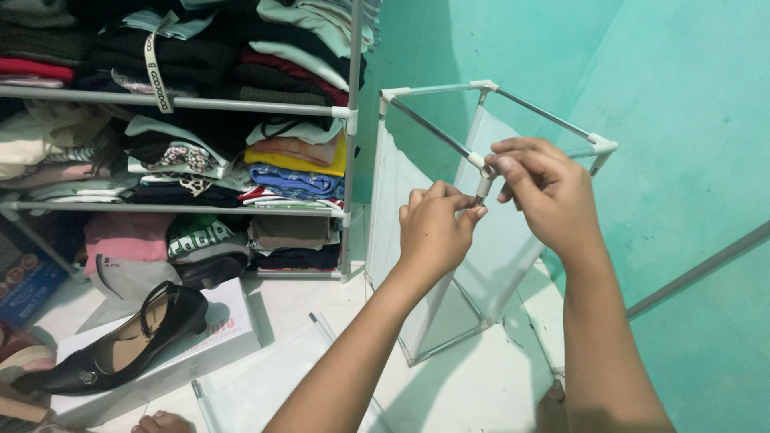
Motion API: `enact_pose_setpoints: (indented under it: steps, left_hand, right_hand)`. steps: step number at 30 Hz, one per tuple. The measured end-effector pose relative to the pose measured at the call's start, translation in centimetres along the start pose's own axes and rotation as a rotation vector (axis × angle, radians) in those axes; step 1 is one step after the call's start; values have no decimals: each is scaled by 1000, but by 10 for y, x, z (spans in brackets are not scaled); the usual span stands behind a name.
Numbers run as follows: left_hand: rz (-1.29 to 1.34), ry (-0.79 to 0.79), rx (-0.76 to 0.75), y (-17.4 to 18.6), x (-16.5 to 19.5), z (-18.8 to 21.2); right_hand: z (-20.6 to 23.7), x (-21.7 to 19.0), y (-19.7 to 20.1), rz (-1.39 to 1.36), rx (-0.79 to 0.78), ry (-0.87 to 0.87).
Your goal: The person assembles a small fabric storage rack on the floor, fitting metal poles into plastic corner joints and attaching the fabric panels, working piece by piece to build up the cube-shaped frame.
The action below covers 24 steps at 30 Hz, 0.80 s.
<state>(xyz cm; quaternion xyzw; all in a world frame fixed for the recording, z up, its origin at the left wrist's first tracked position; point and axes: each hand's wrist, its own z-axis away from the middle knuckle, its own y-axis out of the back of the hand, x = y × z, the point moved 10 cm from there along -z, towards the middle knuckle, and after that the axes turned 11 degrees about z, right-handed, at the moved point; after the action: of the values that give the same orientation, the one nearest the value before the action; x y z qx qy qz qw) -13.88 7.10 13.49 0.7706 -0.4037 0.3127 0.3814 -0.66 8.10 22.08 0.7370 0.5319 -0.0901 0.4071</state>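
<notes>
**Both hands pinched at one corner joint of a half-built frame**

The risk sits at the white plastic corner connector [488,167] at the near top corner of the cube-shaped frame of thin grey metal rods with translucent white fabric sides [417,200]; if the upright rod below it goes in crooked, or is pushed sideways, the joint could bind or pop off the horizontal rod [429,128], and the light frame, standing on the white tiled floor [473,385] with nothing bracing it, could twist or tip toward the teal painted wall [682,96].

The left hand [433,232] has its fingers curled close, thumb and forefinger pressed together in a pinch on the short rod end just under the connector; the other fingers are folded in, not spread. The right hand [545,192] comes over from above, fingertips bunched and closed on the connector itself; I cannot tell how firmly either pinch bites.

Well apart to the left stands an open metal rack of folded clothes [200,104]; a black heeled shoe [120,341] rests on a white cardboard box [233,333] below it.
</notes>
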Motion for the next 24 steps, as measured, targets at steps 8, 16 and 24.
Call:
enact_pose_setpoints:
  steps: [8, 16, 24]
  left_hand:
    - [10, 13, -17, -2, -4, -4]
    - [59, -18, -23, 0, -8, -4]
    - [75, 12, -116, 13, -7, 1]
  right_hand:
    - [-1, -18, 8, 170, 30, 57]
    - [-3, -2, -12, 81, -121, -145]
    - [3, -16, -13, 128, -99, -30]
